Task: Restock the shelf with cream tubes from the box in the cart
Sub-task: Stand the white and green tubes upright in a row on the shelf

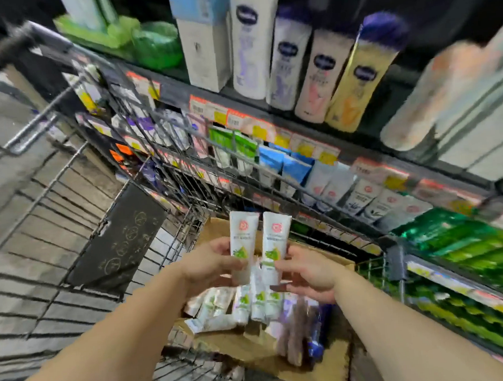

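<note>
Two white plastic cream tubes with green print stand upright, the left hand (211,264) gripping one (243,238), the right hand (306,272) the other (274,242), above the brown cardboard box (316,373)

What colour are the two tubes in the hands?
White cream tubes, red round logo, green plant picture; clearest in the head view.
</note>
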